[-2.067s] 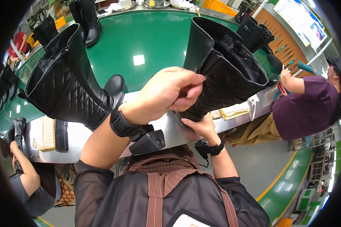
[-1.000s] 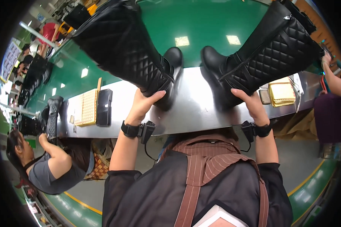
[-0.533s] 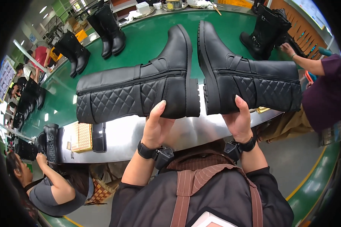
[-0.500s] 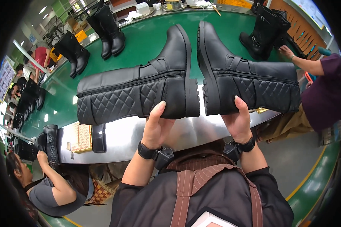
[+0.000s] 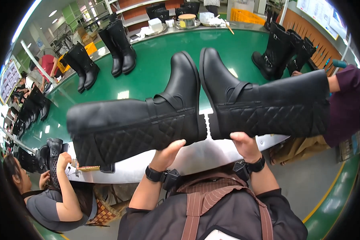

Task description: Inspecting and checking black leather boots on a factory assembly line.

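Two tall black boots with quilted shafts and crossed ankle straps are held up in front of me, lying sideways with their soles facing each other. The left boot [image 5: 140, 124] has its heel gripped by my left hand [image 5: 167, 155], thumb pressed on the near side and the other fingers hidden behind. My right hand [image 5: 246, 146] grips the heel of the right boot [image 5: 264, 108] in the same way. Both toes point away from me and nearly meet; a narrow gap shows between the heels. The shafts stretch outward to left and right.
A green conveyor belt [image 5: 164, 44] runs beyond a metal worktop [image 5: 196, 160]. More black boots stand at the far left [image 5: 118, 48] and far right [image 5: 274, 52]. A co-worker [image 5: 64, 200] handles boots at left; another person's purple sleeve [image 5: 346, 104] shows at right.
Both boots have come nearer and lower, their toes tilting together and the shafts turning so the zips no longer show plainly. The left co-worker's hand has risen. My view has tipped up slightly.
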`<action>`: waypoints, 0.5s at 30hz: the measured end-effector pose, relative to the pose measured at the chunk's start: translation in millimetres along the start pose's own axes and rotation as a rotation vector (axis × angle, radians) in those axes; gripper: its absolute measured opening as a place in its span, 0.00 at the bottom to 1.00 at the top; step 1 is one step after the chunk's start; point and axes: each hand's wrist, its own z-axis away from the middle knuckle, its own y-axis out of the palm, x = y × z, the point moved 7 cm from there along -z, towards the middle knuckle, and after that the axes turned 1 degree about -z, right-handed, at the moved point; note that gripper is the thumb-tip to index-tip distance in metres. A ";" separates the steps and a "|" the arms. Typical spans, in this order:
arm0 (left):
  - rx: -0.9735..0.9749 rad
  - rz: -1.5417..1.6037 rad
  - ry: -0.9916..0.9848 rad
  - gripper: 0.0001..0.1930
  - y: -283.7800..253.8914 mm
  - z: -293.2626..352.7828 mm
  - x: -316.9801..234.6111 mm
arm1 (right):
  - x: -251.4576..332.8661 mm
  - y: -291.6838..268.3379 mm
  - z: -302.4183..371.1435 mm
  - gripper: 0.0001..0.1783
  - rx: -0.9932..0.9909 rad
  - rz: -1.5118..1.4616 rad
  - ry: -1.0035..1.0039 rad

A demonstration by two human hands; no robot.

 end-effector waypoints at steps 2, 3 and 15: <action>-0.073 -0.537 0.163 0.17 10.8 -5.2 -21.0 | 16.2 16.3 -4.2 0.14 0.024 0.473 -0.213; -0.127 -0.554 0.092 0.17 25.7 -7.1 -28.4 | 9.3 10.2 -6.2 0.13 0.005 0.633 -0.231; -0.218 -1.095 0.360 0.18 7.3 -18.6 -16.8 | 11.1 41.9 -26.9 0.42 -0.081 0.554 -0.242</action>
